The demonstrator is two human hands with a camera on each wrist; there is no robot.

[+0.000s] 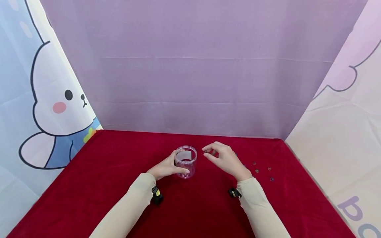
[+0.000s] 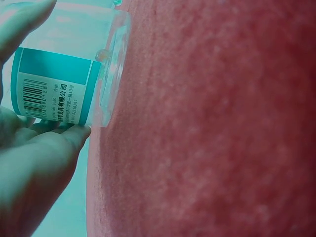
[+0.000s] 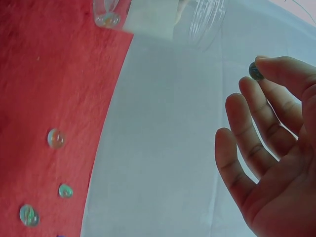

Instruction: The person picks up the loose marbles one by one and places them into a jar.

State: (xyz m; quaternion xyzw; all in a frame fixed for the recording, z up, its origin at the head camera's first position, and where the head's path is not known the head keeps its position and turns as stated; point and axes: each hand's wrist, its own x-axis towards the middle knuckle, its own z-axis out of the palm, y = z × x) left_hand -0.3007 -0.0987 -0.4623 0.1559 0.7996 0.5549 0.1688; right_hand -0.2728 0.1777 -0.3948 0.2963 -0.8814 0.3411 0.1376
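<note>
My left hand (image 1: 168,167) grips a clear plastic jar (image 1: 186,165) round its side, its open mouth facing up. In the left wrist view the jar (image 2: 69,29) carries a label with a barcode (image 2: 34,96), and a marble (image 2: 102,55) shows inside near its base. Just right of the jar, my right hand (image 1: 223,158) pinches a dark marble (image 3: 256,71) between thumb and forefinger. The other fingers of that hand are spread and loosely bent. Jar and right fingertips are a short gap apart.
Several glass marbles lie on the red cloth right of the right hand, among them an orange-tinted marble (image 3: 57,138) and a green marble (image 3: 65,190). The red cloth (image 1: 190,211) covers the table up to a purple curtain (image 1: 190,82) behind it. Printed curtains hang at both sides.
</note>
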